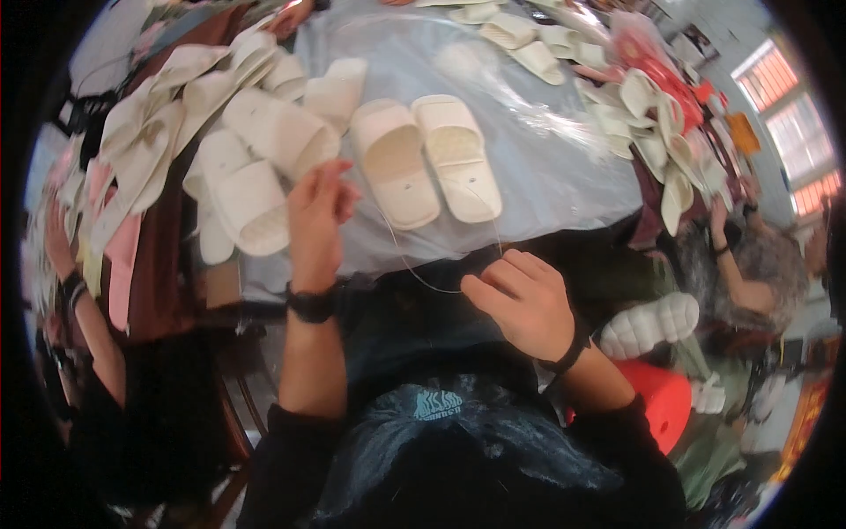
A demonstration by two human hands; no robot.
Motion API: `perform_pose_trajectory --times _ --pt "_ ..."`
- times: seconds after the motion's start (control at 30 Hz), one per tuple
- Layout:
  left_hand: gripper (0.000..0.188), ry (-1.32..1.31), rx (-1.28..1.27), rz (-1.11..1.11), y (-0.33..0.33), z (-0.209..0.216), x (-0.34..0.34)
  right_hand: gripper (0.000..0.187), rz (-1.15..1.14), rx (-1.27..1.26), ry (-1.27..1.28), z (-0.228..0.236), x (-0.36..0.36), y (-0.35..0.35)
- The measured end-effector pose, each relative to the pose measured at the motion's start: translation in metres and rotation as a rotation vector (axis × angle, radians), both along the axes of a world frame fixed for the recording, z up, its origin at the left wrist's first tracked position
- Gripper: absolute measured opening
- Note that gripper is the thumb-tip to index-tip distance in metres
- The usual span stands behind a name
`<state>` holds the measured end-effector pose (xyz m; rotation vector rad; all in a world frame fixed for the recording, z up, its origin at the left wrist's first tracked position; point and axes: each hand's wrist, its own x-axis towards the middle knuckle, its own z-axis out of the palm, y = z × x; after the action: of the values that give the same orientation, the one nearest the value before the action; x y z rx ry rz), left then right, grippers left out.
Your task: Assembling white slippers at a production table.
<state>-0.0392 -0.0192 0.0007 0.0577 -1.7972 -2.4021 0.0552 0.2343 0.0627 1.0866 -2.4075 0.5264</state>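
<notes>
Head view: the left slipper (395,161) and the right slipper (458,159), both cream, lie side by side on the plastic-covered counter (573,196), heels toward the person and straps away, just beside a slipper pile (245,196). A thin thread (407,263) loops down past the heels, one strand seeming to cross the right slipper's footbed, and the right hand (522,301) is curled, its fingertips apparently closed on it. The left hand (319,219) is raised beside the left slipper, fingers bent; whether it pinches anything I cannot tell. To handle the thread well, draw it slowly and evenly, keep the loop free of twists and clear of the pile, and steady the pair with spare fingers, since the slick counter may let it slide. A sharp tug could snag the loop or cut into what looks like soft foam, so gentle tension seems wiser. As for writing, pale blue lettering (438,404) shows on the chest of the black top (295,472); each slipper of the pair bears a small dark mark near the heel, too small to read. The red-and-gold panel (812,406) at far right is too bent and blurred to make out.
</notes>
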Motion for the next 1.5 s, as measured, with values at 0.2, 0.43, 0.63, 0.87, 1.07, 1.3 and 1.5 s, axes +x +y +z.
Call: perform_pose_trajectory --times 0.2,0.43,0.63,0.87,1.07,1.3,1.5 --pt "0.043 -0.017 -0.099 -0.05 0.042 0.001 0.022 0.021 -0.03 -0.08 -0.027 -0.027 -0.02 -0.026" --pt "0.035 0.026 -0.466 -0.152 0.056 0.008 0.034 0.016 -0.254 -0.259 -0.122 -0.036 -0.031 -0.032" --pt "0.033 0.009 -0.37 -0.102 0.05 0.002 0.028 0.013 -0.346 -0.241 -0.209 -0.042 -0.038 -0.025" --pt "0.034 -0.018 -0.553 -0.172 0.053 0.011 0.028 0.005 -0.34 -0.339 -0.466 -0.037 -0.049 -0.021" --pt "0.04 0.213 -0.662 -0.149 0.056 0.009 0.03 0.006 -0.302 -0.366 -0.548 -0.038 -0.047 -0.018" --pt "0.015 0.357 -0.821 -0.047 0.048 -0.007 0.024 0.006 -0.319 -0.377 -0.646 -0.042 -0.049 -0.008" --pt "0.012 0.289 -0.851 -0.044 0.042 0.0 0.036 0.005 -0.289 -0.302 -0.627 -0.037 -0.065 -0.007"
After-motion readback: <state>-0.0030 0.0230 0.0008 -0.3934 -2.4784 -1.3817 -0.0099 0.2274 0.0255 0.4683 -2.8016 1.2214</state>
